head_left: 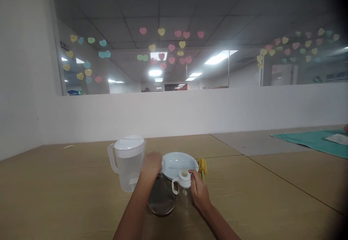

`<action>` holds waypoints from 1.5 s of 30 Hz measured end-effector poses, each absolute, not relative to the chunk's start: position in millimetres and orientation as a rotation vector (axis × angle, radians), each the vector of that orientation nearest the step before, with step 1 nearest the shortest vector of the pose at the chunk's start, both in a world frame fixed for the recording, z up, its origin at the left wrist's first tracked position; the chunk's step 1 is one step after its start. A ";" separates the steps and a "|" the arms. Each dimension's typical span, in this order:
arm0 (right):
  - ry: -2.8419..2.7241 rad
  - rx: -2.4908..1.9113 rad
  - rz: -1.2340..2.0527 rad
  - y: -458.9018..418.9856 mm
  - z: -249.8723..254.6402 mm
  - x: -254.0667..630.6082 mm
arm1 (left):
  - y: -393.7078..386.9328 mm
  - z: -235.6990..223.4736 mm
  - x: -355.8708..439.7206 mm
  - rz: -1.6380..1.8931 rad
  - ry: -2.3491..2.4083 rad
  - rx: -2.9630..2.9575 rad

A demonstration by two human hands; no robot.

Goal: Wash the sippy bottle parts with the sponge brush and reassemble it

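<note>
My right hand [199, 189] is closed at the white collar of a clear feeding bottle [184, 193], which stands upright with a white handle on its left side. A small translucent tip shows at the bottle's top. My left hand [152, 162], blurred, is curled between the pitcher and the bowl; a pale translucent bit shows at its fingers, too unclear to name. Behind the bottle sits a pale blue bowl [178, 156], with a thin line across its inside. A round dark metal tray [161, 198] lies under my left wrist, left of the bottle.
A translucent lidded pitcher [129, 167] stands at the left. A yellow thing with a green strip [202, 164] lies right of the bowl. The wooden table [258, 203] meets a white wall below windows with heart stickers. A teal mat [312, 140] lies far right.
</note>
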State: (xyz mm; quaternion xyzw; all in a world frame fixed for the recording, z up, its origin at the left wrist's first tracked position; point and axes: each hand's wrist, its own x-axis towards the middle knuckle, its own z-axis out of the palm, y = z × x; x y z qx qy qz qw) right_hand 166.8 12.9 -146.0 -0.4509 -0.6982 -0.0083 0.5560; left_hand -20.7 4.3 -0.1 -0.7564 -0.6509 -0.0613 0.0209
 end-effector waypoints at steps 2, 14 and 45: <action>-1.644 -1.064 -0.025 12.9 -145.6 167.0 | -11.7 12.5 -13.1 -0.292 -1.870 -2.414; -1.703 -1.080 0.006 13.4 -146.7 167.6 | -33.8 21.5 -2.3 -0.412 -1.596 -2.687; -1.543 -1.074 0.031 12.0 -146.8 157.4 | 8.7 -11.2 14.8 -0.315 -1.638 -2.898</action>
